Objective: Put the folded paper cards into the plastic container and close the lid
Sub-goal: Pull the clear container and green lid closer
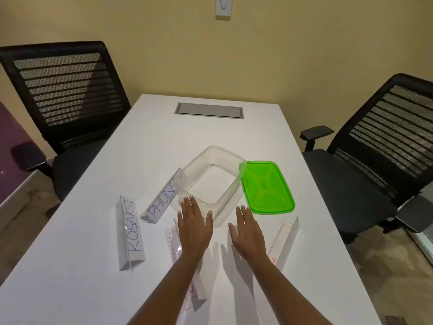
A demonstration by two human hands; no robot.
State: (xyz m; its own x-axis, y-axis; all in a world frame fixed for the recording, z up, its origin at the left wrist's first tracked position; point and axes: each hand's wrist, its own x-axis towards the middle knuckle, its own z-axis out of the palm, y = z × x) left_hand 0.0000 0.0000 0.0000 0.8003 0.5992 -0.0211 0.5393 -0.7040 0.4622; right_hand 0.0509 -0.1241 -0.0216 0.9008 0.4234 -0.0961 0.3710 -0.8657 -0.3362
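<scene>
While both hands hovered palm-down over the white tabletop (210, 134), neither had taken hold of anything: the left hand (193, 227) and the right hand (248, 232) were spread flat, fingers extended, each grip open and empty. The left hand's fingertips overlapped the near rim of the clear plastic container (212, 181), though whether they touched it could not be told.

The container stood open and empty at the middle of the tabletop, with its green lid (266, 187) lying flat just beside it on the right, one edge apparently against the container wall. Four folded cards were in view. The card lettered KOSAKSI (131, 233) lay to the left, well clear of the container; the card lettered PHUNSUK (164, 199) lay slantwise with its far end against the container's left wall. A third card (173, 240) sat partly under the left forearm, and a fourth card (282, 238) lay just right of the right wrist (both showed red outlines, and their lettering could not be read).

The cards looked light and fairly stiff along their folds, probably sleeved in something glossy, so they might slide under a careless pinch; taking each near the middle of its ridge, thumb on one face and fingers on the other, seemed soundest. The lid looked thin and flexible, best lifted by an edge and pressed down around its rim.

One container, one lid, four cards.
</scene>
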